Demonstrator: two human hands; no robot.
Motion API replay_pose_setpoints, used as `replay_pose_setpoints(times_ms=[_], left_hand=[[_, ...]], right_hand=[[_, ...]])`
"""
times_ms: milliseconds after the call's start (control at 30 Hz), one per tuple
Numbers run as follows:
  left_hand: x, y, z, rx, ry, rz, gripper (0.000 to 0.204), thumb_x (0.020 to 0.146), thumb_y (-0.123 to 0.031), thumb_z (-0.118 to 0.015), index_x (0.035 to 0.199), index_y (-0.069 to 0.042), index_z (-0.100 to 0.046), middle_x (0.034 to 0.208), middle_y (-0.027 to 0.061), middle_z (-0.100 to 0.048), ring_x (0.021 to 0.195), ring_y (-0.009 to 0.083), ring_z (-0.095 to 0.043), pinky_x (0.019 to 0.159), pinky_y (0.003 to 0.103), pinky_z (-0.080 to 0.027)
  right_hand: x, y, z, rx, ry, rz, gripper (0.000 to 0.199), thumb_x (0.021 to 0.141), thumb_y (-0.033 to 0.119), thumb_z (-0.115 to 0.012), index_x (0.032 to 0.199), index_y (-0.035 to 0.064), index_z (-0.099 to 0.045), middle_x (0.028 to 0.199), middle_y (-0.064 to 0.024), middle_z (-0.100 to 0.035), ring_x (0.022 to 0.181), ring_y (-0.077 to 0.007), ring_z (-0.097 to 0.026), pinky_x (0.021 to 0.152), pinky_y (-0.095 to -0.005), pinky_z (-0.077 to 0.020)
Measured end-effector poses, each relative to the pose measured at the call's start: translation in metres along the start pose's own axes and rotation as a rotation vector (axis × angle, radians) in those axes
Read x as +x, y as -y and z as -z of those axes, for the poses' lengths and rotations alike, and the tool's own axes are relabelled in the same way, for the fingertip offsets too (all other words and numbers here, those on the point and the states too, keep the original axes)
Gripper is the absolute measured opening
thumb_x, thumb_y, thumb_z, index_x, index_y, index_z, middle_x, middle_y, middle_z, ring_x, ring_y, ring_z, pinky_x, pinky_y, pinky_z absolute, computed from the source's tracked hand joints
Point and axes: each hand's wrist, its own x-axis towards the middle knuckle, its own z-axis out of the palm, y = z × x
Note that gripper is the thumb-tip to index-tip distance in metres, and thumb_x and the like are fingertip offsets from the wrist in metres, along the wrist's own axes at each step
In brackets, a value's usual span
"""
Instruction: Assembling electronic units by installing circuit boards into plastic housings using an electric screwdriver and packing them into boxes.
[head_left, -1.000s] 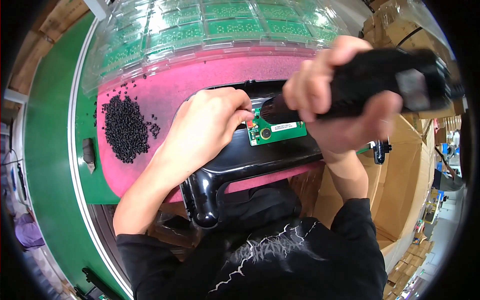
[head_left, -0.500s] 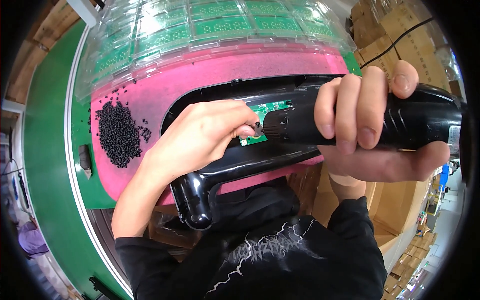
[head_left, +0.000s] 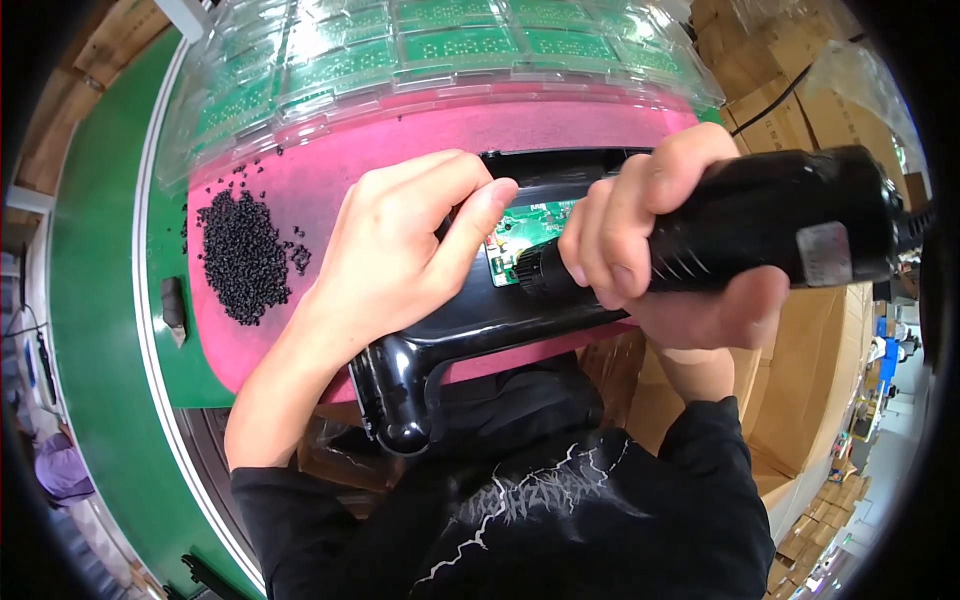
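Note:
My right hand [head_left: 640, 240] grips a black electric screwdriver [head_left: 780, 215], tilted with its ribbed nose down over a green circuit board [head_left: 535, 220]. The nose hides the bit and the spot it meets. The board sits inside a glossy black plastic housing [head_left: 480, 325] with a rounded handle-like end toward me. My left hand [head_left: 395, 235] rests on the housing at the board's left side, fingers curled and thumb against the forefinger; whatever may be between them is hidden. Left of that hand lies a heap of small black screws [head_left: 243, 262].
A pink mat [head_left: 350, 130] lies under the housing on a green table [head_left: 95, 270]. Clear plastic trays of green boards [head_left: 460, 45] stand along the far side. A small dark tool with a metal tip [head_left: 173, 308] lies left of the mat. Cardboard boxes [head_left: 790, 400] stand at the right.
The screwdriver has moved left and down onto the board. My left fingers have drawn back up from its nose, where they held a small black screw; that screw is out of sight now.

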Motion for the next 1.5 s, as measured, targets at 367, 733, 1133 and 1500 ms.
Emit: replay_pose_setpoints(times_ms=[367, 733, 1133, 1500], left_hand=[[-0.003, 0.006, -0.004, 0.069, 0.027, -0.043, 0.007, 0.088, -0.009, -0.06, 0.09, -0.002, -0.059, 0.08, 0.0129, -0.06, 0.076, 0.035, -0.062, 0.064, 0.043, -0.05], [-0.006, 0.007, -0.004, 0.119, 0.332, -0.159, 0.018, 0.078, -0.014, -0.072, 0.081, -0.001, -0.061, 0.079, 0.0096, -0.063, 0.076, 0.0315, -0.062, 0.065, 0.04, -0.05], [-0.001, -0.001, -0.007, -0.008, 0.221, -0.189, 0.014, 0.076, -0.01, -0.073, 0.081, -0.002, -0.063, 0.076, 0.0083, -0.064, 0.074, 0.0258, -0.063, 0.062, 0.035, -0.051], [0.0, -0.003, -0.007, -0.181, 0.277, -0.168, 0.013, 0.074, -0.005, -0.074, 0.082, 0.0, -0.065, 0.077, 0.0099, -0.066, 0.072, 0.0265, -0.064, 0.065, 0.035, -0.051]], right_hand=[[0.017, -0.013, -0.01, -0.099, 0.085, -0.147, 0.067, 0.077, 0.063, -0.07, 0.101, 0.0051, -0.045, 0.063, -0.0019, -0.05, 0.049, -0.011, -0.048, 0.048, -0.0243, -0.0402], [0.018, 0.001, 0.008, -0.01, 0.217, 0.342, 0.068, 0.077, 0.063, -0.069, 0.109, 0.0078, -0.048, 0.065, 0.0023, -0.054, 0.048, -0.01, -0.05, 0.048, -0.0255, -0.0452], [0.011, 0.023, 0.029, -0.022, 0.241, 0.379, 0.061, 0.081, 0.058, -0.068, 0.111, 0.008, -0.048, 0.066, 0.0016, -0.056, 0.048, -0.0095, -0.052, 0.045, -0.0243, -0.0465], [0.009, 0.035, 0.039, -0.008, 0.347, 0.345, 0.054, 0.084, 0.049, -0.068, 0.111, 0.0064, -0.049, 0.068, -0.0009, -0.059, 0.051, -0.0114, -0.057, 0.045, -0.0258, -0.0508]])
